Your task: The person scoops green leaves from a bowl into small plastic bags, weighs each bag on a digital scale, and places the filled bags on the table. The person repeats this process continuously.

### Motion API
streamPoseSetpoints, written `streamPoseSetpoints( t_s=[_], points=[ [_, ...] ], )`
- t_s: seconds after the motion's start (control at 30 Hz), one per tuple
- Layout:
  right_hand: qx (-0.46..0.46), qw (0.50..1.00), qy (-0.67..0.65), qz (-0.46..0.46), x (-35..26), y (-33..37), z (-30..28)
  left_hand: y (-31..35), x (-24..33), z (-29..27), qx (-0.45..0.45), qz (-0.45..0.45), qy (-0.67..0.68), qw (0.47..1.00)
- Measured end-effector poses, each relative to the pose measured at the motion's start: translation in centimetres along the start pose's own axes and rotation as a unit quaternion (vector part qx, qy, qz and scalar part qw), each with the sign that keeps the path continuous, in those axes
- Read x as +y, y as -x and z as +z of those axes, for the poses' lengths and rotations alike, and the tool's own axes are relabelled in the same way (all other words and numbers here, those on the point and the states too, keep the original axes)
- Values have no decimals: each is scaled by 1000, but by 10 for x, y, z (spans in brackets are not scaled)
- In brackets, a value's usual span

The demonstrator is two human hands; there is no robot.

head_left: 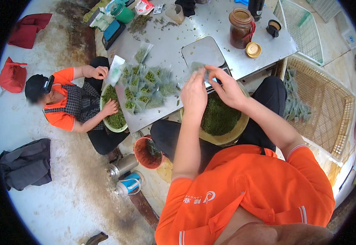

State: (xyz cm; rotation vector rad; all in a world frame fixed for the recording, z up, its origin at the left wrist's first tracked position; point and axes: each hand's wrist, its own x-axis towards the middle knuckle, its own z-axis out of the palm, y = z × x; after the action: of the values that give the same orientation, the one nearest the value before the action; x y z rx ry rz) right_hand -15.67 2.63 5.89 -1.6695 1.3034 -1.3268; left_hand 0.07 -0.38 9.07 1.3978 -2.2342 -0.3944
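Surface: grey metal table [165, 45], filled sachets [147, 89] left, scale [202, 50] mid | Room: stained pale floor [69, 204], co-worker [78, 100] seated left | Grip: left hand [194, 93] pinching clear bag [195, 66] by scale; right hand [229, 87] fingertips at its edge, closure unclear

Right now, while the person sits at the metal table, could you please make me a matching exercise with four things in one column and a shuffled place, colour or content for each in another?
Things:
1. Small clear bag
2. Basin
3. Jar
4. Bucket

Descriptions:
A. Orange-red
B. At the fingertips of the left hand and right hand
C. Holding green leaves
D. On the table, near a gold lid

Pairs: 1-B, 2-C, 3-D, 4-A
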Motion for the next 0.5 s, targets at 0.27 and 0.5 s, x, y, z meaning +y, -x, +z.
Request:
streamPoseSetpoints(
  t_s=[0.27,0.5],
  points=[
    [43,982,179,-42,15,-2,15,18,39,-40,-68,12,-83,994],
    [30,977,199,-66,0,-6,27,34,5,-25,-52,17,-195,979]
  ],
)
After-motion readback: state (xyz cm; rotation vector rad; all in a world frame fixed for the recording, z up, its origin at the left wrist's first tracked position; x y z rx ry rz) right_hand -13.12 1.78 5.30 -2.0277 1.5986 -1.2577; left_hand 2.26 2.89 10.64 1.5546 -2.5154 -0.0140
